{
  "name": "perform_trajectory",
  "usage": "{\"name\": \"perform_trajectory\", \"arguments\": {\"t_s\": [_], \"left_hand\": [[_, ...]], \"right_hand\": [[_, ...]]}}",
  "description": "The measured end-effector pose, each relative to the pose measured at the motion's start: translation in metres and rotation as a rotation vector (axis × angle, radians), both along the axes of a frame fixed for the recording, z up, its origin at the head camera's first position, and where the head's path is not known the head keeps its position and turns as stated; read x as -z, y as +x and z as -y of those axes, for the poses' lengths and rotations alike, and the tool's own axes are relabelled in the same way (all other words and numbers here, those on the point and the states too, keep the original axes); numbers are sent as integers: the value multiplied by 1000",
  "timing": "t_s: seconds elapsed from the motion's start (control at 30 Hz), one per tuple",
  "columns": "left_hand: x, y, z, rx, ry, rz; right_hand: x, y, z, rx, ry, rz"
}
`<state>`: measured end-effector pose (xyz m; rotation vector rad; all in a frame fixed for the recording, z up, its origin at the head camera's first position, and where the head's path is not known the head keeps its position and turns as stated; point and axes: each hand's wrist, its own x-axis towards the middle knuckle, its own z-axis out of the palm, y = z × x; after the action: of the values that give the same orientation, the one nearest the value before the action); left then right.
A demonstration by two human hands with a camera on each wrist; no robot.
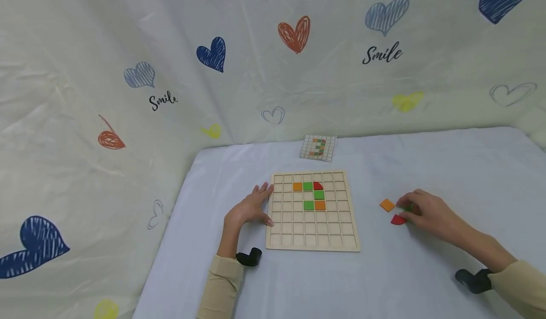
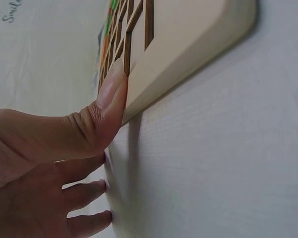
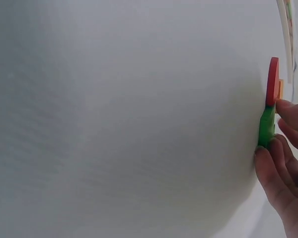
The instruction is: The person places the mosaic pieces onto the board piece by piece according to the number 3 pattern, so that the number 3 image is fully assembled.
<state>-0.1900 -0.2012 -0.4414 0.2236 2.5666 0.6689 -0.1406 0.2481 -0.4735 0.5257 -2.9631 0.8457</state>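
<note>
A wooden grid board (image 1: 313, 244) lies on the table with several green and orange square tiles and a red quarter-round tile (image 1: 317, 186) set in its upper cells. My left hand (image 1: 249, 208) rests at the board's left side, fingers spread. In the left wrist view its thumb (image 2: 109, 99) presses the board's edge. Right of the board, my right hand (image 1: 431, 214) pinches a green tile (image 3: 266, 130) between thumb and fingers, low at the tabletop. Against that tile is a loose red quarter-round tile (image 1: 398, 220). An orange square tile (image 1: 387, 205) lies just beyond the fingertips.
Behind the board lies a small pattern card (image 1: 318, 148) showing a coloured grid. The white-covered table (image 1: 307, 286) ends at a hanging cloth (image 1: 247, 101) printed with hearts and "Smile". A black wrist device (image 1: 473, 281) sits at each sleeve.
</note>
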Motion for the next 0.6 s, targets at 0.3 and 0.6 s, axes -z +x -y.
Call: {"name": "perform_trajectory", "arguments": {"t_s": [0.3, 0.6], "left_hand": [[-2, 1, -2, -13, 7, -5], [-1, 1, -2, -5, -1, -11]], "right_hand": [[-1, 4, -4, 10, 1, -3], [-5, 4, -11, 68, 37, 72]]}}
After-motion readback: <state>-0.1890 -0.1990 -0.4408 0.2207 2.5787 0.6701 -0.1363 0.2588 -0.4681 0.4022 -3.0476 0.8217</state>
